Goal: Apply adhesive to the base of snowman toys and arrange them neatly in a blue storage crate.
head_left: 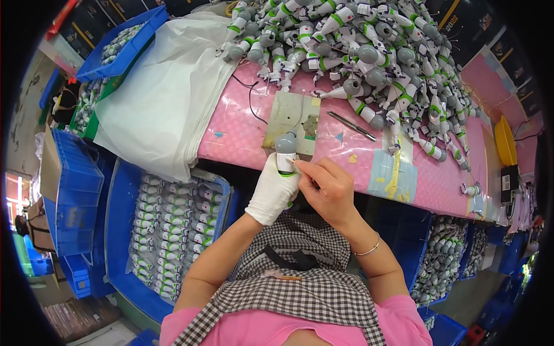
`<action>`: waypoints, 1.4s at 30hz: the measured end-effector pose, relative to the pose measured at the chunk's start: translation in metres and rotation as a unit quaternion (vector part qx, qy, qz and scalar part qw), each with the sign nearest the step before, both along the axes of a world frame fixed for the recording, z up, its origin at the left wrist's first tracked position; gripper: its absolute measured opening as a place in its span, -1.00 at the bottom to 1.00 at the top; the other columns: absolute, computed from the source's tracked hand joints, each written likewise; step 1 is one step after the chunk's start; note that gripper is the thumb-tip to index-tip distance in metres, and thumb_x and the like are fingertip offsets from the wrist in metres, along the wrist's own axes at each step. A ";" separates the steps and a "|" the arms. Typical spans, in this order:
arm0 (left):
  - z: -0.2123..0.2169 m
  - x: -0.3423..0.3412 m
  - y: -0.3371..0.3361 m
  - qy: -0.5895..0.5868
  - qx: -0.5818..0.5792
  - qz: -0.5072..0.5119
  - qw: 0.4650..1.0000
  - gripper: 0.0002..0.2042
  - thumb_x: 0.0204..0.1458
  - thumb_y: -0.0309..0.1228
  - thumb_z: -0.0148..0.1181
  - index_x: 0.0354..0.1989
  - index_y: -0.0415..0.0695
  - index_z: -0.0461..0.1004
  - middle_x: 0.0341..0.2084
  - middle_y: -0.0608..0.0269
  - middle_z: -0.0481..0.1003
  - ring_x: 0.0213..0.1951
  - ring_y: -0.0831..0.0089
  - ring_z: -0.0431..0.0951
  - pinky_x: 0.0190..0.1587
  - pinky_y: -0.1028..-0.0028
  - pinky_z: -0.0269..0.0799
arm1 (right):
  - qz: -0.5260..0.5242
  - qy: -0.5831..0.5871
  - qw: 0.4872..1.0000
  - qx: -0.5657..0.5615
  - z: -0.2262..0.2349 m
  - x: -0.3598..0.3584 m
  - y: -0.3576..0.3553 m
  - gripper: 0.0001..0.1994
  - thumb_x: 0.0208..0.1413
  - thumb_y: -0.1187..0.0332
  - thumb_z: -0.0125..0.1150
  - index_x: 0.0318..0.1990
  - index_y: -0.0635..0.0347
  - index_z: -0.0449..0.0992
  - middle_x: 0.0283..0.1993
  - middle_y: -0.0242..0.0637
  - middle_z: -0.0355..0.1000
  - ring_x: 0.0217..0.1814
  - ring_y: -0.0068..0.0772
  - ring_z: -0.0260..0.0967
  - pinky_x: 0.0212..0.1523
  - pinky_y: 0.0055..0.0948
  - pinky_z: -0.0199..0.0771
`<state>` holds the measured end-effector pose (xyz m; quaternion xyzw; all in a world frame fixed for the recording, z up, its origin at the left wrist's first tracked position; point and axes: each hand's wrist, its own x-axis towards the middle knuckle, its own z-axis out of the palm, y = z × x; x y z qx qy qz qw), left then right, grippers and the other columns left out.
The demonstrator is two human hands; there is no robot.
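Note:
In front of me, at the near edge of the table, my left hand [270, 193] wears a white glove and is wrapped round a small toy figure [286, 143]. The toy has a round grey head, a white body and a green band, and stands upright in the grip. My bare right hand [329, 189] is closed, its fingertips against the side of the white body. Whatever those fingers pinch, if anything, is too small to make out. Just beyond the toy lies a flat metal plate [283, 109] with a cord on it.
A large heap of similar toy figures [369, 55] covers the back of the pink table [231, 124]. Tweezers [351, 126] lie right of the plate. White sheeting [164, 75] drapes at left. Blue crates [118, 230] of figures stand below on both sides; a yellow bin [505, 141] is far right.

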<state>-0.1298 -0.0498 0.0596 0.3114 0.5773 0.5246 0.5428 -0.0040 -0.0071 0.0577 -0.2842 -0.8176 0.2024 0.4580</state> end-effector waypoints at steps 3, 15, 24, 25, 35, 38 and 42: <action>0.001 0.003 -0.001 -0.014 0.018 0.005 1.000 -0.77 0.06 -0.39 0.12 -0.21 -0.17 0.23 -0.59 0.38 0.33 -0.69 0.66 0.27 -0.70 0.59 0.16 | -0.012 -0.005 1.000 0.028 0.005 -0.004 0.003 -0.74 -0.24 0.64 0.21 -0.29 0.25 0.55 -0.57 -0.31 0.32 -0.64 -0.44 0.27 -0.63 -0.51 0.26; -0.008 -0.003 0.004 0.012 -0.002 -0.006 1.000 -0.75 0.05 -0.39 0.13 -0.21 -0.20 0.21 -0.58 0.35 0.33 -0.66 0.66 0.28 -0.68 0.58 0.18 | -0.022 -0.035 0.999 0.031 0.006 -0.003 0.004 -0.75 -0.25 0.63 0.21 -0.31 0.24 0.56 -0.60 -0.31 0.31 -0.65 -0.43 0.28 -0.64 -0.49 0.25; -0.016 0.000 0.006 0.042 0.005 0.015 0.999 -0.72 0.05 -0.33 0.14 -0.23 -0.21 0.22 -0.62 0.33 0.34 -0.67 0.63 0.30 -0.67 0.55 0.21 | -0.029 -0.041 0.998 0.038 0.004 -0.001 0.004 -0.76 -0.24 0.63 0.22 -0.31 0.26 0.55 -0.60 -0.31 0.30 -0.64 -0.43 0.28 -0.63 -0.50 0.26; -0.014 -0.002 0.005 0.027 0.005 0.003 1.000 -0.72 0.05 -0.33 0.14 -0.23 -0.22 0.22 -0.61 0.32 0.35 -0.67 0.63 0.30 -0.67 0.55 0.21 | -0.027 -0.035 0.998 0.038 0.007 -0.004 0.005 -0.76 -0.24 0.63 0.23 -0.31 0.26 0.55 -0.60 -0.31 0.30 -0.63 -0.44 0.28 -0.62 -0.50 0.26; -0.017 -0.002 0.006 0.029 0.028 0.010 0.999 -0.71 0.01 -0.34 0.16 -0.23 -0.23 0.22 -0.61 0.30 0.35 -0.68 0.62 0.31 -0.67 0.55 0.21 | -0.024 -0.022 0.999 0.030 0.008 -0.007 0.007 -0.75 -0.24 0.65 0.21 -0.30 0.26 0.55 -0.60 -0.29 0.32 -0.64 -0.45 0.28 -0.63 -0.51 0.26; -0.005 0.000 0.003 0.055 -0.012 0.016 0.998 -0.70 0.00 -0.35 0.16 -0.23 -0.23 0.22 -0.61 0.31 0.35 -0.68 0.61 0.31 -0.67 0.55 0.21 | -0.023 -0.029 0.999 0.016 0.001 -0.001 0.002 -0.76 -0.23 0.65 0.21 -0.31 0.26 0.55 -0.60 -0.30 0.32 -0.64 -0.46 0.28 -0.63 -0.52 0.27; -0.004 -0.001 0.002 0.047 -0.011 0.014 0.999 -0.71 0.00 -0.35 0.15 -0.23 -0.23 0.21 -0.61 0.31 0.34 -0.69 0.61 0.30 -0.67 0.55 0.20 | -0.021 -0.016 1.000 -0.001 -0.001 0.000 0.000 -0.75 -0.25 0.59 0.22 -0.30 0.22 0.53 -0.57 -0.28 0.31 -0.60 -0.29 0.30 -0.59 -0.38 0.30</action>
